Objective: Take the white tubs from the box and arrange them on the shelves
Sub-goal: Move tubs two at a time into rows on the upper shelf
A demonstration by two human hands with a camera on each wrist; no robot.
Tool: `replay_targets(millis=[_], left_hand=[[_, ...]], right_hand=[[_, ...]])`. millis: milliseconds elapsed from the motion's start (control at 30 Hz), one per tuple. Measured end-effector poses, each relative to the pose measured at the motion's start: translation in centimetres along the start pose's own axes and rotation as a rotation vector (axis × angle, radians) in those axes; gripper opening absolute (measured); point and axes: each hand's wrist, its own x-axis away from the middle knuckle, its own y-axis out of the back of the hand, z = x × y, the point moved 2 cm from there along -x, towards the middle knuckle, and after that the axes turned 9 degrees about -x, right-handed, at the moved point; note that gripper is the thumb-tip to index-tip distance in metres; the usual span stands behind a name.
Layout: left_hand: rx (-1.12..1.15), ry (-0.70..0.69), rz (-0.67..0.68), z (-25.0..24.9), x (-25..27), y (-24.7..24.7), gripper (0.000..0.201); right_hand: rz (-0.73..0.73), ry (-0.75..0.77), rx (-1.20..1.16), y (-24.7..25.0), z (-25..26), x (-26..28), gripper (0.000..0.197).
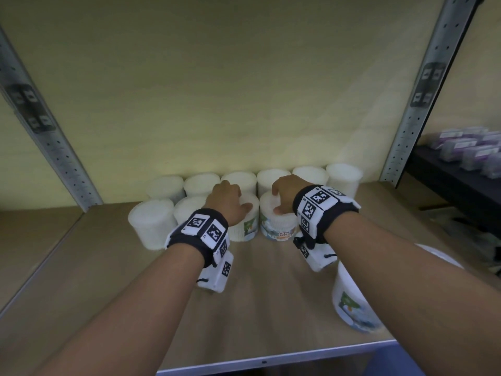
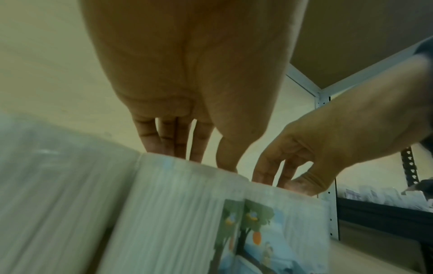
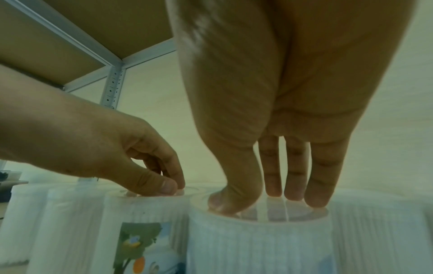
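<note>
Two rows of white cotton-bud tubs stand at the back of the wooden shelf. My left hand rests its fingertips and thumb on the lid of a front-row tub with a tree label. This left tub fills the left wrist view under the left hand. My right hand presses straight fingers and thumb on the lid of the neighbouring tub. In the right wrist view the right hand sits on its tub beside the left hand.
Another white tub stands alone near the shelf's front right, under my right forearm. Perforated metal uprights frame the bay. Purple-labelled packs lie on a dark shelf to the right. The metal front edge runs below.
</note>
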Motion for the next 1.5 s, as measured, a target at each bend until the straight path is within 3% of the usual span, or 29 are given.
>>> replay_targets(millis=[300,433,567,667,767,867,1233,1500], left_hand=[[0.081,-0.098,0.126,0.1,0.2,1.3,0.043],[0.128,-0.137,0.172,0.1,0.3,1.6,0.052],[0.251,-0.065,0.046,0.1,0.3,2.0,0.042],[0.194,0.013,-0.054,-0.1,0.1,1.7,0.040],[0.024,0.056,0.015,-0.6,0.1,0.7,0.055],[-0.045,0.054,0.005,-0.8,0.2,0.2,0.056],[0.049,-0.063,0.159,-0.5,-0.1,1.6,0.050],[0.096,-0.100,0.186,-0.2,0.1,1.5,0.051]], right_hand=[[-0.030,0.021,-0.014,-0.1,-0.2,0.2,0.052],[-0.029,0.030,-0.013,-0.1,-0.2,0.2,0.052],[0.060,-0.025,-0.013,0.2,0.5,-0.1,0.056],[0.050,0.000,0.043,0.3,0.4,-0.3,0.055],[-0.021,0.024,0.029,-0.1,0.1,0.0,0.052],[0.033,-0.027,-0.023,0.0,0.3,-0.2,0.055],[-0.034,0.034,0.007,-0.3,-0.3,-0.3,0.053],[0.061,-0.009,0.005,0.3,0.5,-0.3,0.059]])
